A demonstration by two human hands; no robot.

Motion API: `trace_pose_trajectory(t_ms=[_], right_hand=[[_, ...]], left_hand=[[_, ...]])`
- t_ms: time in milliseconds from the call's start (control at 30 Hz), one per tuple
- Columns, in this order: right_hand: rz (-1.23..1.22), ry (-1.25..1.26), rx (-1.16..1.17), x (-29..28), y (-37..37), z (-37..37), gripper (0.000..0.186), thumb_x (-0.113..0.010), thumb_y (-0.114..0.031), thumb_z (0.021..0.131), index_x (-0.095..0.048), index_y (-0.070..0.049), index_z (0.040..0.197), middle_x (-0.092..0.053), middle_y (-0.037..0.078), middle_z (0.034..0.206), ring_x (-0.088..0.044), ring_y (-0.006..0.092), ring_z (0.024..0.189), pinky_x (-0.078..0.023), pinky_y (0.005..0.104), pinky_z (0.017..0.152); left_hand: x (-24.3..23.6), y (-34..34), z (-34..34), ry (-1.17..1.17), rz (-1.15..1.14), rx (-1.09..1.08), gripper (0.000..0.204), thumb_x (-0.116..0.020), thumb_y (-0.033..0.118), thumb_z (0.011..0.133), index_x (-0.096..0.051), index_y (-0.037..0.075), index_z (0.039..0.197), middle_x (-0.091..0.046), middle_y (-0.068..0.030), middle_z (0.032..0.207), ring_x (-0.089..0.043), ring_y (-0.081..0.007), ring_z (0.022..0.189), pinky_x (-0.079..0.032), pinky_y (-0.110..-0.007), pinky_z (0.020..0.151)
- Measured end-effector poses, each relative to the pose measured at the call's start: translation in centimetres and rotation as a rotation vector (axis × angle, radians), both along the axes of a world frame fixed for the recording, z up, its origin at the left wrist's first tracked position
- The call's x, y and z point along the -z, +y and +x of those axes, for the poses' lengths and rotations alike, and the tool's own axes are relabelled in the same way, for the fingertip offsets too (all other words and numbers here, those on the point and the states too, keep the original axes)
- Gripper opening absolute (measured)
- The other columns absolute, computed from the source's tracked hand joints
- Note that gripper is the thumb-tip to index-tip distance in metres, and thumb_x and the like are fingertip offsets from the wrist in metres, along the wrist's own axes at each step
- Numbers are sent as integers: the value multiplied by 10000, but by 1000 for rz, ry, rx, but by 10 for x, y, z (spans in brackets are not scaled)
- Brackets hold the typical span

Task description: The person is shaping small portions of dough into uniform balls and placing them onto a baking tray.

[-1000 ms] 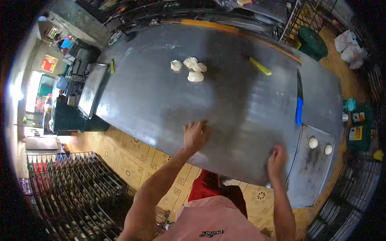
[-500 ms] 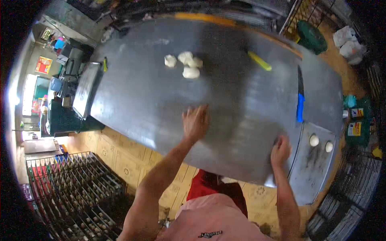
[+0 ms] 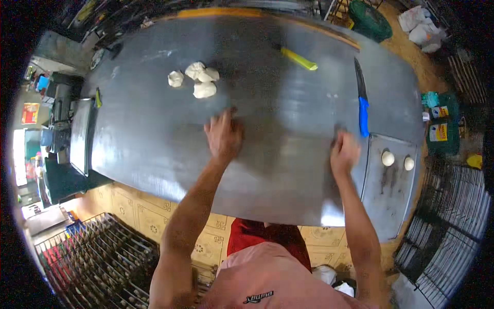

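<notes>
My left hand [image 3: 224,137] hangs over the grey metal table with its fingers partly spread and nothing visible in them. Just beyond it lie several lumps of white dough [image 3: 205,90], most of them touching, one a little apart to the left. Over the table's right part is my right hand [image 3: 345,153], smeared by motion, so its grip does not show. Close to that hand, a knife with a blue handle [image 3: 364,117] lies with its dark blade pointing away. Two round dough balls [image 3: 388,158] rest on a metal tray [image 3: 388,206] at the table's right end.
A yellow-green strip-like tool [image 3: 300,59] lies toward the far side. Another tray [image 3: 81,135] stands at the left end. Wire racks [image 3: 98,257] holding many small pieces are on the floor at lower left; more racks [image 3: 453,206] stand at right, near a green bin [image 3: 369,20].
The view has shifted, so the table and dough appear further left and higher. Both hands have moved over the table, the left one nearer the dough lumps, the right one farther from the front edge.
</notes>
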State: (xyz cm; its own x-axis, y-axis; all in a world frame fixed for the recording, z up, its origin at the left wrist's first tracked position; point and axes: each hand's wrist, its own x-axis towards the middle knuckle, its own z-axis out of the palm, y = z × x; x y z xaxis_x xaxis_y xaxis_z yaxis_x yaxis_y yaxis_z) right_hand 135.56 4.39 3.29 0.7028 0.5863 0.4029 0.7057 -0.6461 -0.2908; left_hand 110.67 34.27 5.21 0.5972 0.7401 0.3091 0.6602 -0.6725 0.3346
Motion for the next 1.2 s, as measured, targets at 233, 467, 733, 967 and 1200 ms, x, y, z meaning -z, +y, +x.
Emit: trace_pose_trajectory(t_ms=[233, 467, 733, 967, 1200], right_hand=[[281, 335, 47, 20, -21, -20, 191, -685, -85, 921, -688, -78, 1112, -708, 119, 993, -665, 355, 938, -482, 459, 816], [83, 91, 76, -11, 67, 27, 190, -671, -98, 951, -678, -67, 1138, -695, 162, 1065, -661, 338, 1018, -508, 464, 893], [177, 287, 71, 22, 28, 9, 158, -659, -101, 969, -696, -56, 1115, -714, 153, 1043, -666, 353, 977, -512, 459, 848], [236, 163, 162, 24, 107, 45, 162, -665, -112, 958, -702, -81, 1112, -721, 141, 1040, -671, 344, 973, -507, 481, 854], [66, 197, 131, 0, 108, 62, 167, -664, -105, 956, -703, -79, 1117, -721, 149, 1066, -668, 369, 1004, -519, 501, 868]], left_hand=[[23, -18, -21, -69, -364, 7, 458, -693, 223, 929, -609, 152, 1374, -741, -94, 1114, -622, -331, 1137, -416, -559, 993], [2, 36, 42, -42, 8, 74, 505, -745, 267, 908, -597, 141, 1374, -723, -106, 1151, -623, -346, 1123, -419, -552, 995], [6, 24, 15, 66, -401, 190, 585, -753, 258, 868, -570, 86, 1396, -689, -135, 1218, -589, -419, 1187, -408, -587, 1019], [24, 35, 68, -149, 21, 221, 353, -749, 288, 866, -668, 120, 1166, -676, -127, 1047, -616, -363, 1038, -436, -536, 903], [4, 60, 54, -61, -112, 460, 361, -752, 247, 842, -671, 98, 1161, -673, -132, 1022, -605, -379, 1007, -433, -525, 864]])
